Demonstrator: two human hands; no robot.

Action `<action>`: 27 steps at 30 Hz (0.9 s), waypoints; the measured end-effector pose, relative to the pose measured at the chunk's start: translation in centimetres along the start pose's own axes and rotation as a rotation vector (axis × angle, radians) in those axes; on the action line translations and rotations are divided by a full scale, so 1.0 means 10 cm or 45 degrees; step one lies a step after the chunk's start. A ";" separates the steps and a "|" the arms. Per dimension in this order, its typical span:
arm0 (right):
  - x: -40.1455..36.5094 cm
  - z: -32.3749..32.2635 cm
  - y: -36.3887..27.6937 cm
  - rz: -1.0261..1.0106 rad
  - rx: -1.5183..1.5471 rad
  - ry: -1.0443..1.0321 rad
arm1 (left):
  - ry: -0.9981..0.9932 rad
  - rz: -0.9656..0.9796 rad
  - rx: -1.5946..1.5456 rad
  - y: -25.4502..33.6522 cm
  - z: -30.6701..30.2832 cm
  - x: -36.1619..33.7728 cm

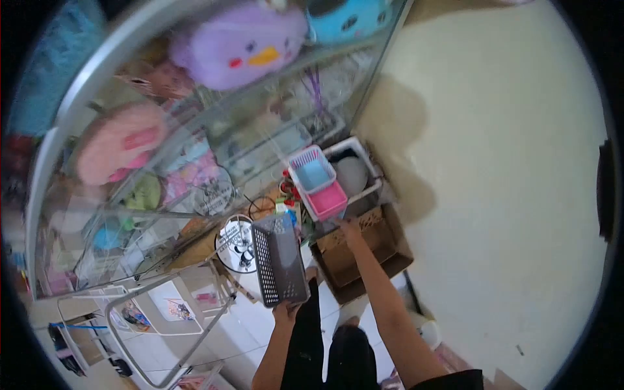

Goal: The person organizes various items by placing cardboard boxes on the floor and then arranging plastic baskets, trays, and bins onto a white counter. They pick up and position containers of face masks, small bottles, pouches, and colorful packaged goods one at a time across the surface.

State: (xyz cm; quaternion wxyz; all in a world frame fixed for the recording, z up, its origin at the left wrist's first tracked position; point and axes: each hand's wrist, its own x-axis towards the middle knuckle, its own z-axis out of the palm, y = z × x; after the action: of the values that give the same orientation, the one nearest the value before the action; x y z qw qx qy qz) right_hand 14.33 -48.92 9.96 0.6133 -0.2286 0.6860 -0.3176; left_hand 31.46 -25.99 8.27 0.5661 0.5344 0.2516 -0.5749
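My left hand [286, 313] grips the near end of a long grey plastic basket [286, 260] with perforated sides, held tilted above the floor. My right hand [349, 229] is closed at the near edge of a small pink basket [328, 201]; its fingertips are partly hidden. Touching that basket is another small basket [313, 173], pale pink-rimmed with a light blue inside. Both lie over the left part of a white crate [372, 164], which also contains a rounded grey item [351, 177]. Below my right hand stands an open cardboard box [396, 255].
A glass display case [257, 140] with plush toys fills the upper left. Beside the grey basket is a round white printed item [235, 244]. A metal-framed rack [117, 325] with bins stands lower left, and a pale wall [500, 162] rises on the right.
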 end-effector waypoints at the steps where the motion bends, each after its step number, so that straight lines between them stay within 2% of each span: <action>1: 0.42 0.07 0.25 0.181 0.109 0.059 | 0.035 -0.013 0.032 0.02 0.04 0.15; 2: 0.80 0.14 0.53 0.355 0.209 0.112 | 0.002 0.000 0.062 0.03 0.05 0.26; 3: 0.89 0.22 0.55 0.400 0.204 0.115 | -0.023 0.010 0.085 0.04 0.06 0.34; 5: 1.04 0.34 0.61 0.322 0.324 0.281 | 0.101 0.017 0.085 0.03 0.12 0.47; 6: 1.19 0.32 0.73 0.331 0.376 0.215 | 0.176 0.037 0.075 0.03 0.18 0.53; 7: 1.30 0.29 0.85 0.336 0.426 0.152 | 0.093 0.074 0.074 0.04 0.21 0.55; 8: 1.36 0.31 0.92 0.374 0.411 0.158 | 0.145 0.094 0.054 0.03 0.21 0.60; 10: 1.47 0.30 0.99 0.226 0.639 0.066 | 0.165 0.131 0.139 0.01 0.20 0.68; 14: 1.62 0.29 1.00 0.228 0.510 0.116 | 0.158 0.131 0.075 -0.04 0.26 0.69; 17: 1.34 0.35 0.73 0.183 0.530 0.194 | 0.272 0.144 0.106 -0.03 0.35 0.65; 19: 1.12 0.18 0.73 0.061 0.788 -0.124 | 0.361 0.135 0.141 -0.01 0.37 0.65; 22: 0.75 -0.12 0.56 0.146 0.817 -0.170 | 0.433 0.154 0.107 0.01 0.43 0.66; 24: 0.31 -0.27 0.25 0.214 0.699 -0.027 | 0.408 0.165 0.059 -0.03 0.52 0.69; 26: -0.09 -0.54 0.09 0.116 0.657 -0.091 | 0.286 0.235 0.011 -0.10 0.61 0.77; 27: -0.30 -0.60 0.00 0.089 0.705 -0.034 | 0.338 0.184 0.016 -0.15 0.69 0.81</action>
State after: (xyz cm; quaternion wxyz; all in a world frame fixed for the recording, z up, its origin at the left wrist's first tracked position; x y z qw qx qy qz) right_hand 8.80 -45.84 12.34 0.6722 -0.0326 0.5724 -0.4685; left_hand 29.54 -34.93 2.56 0.5646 0.6260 0.2816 -0.4584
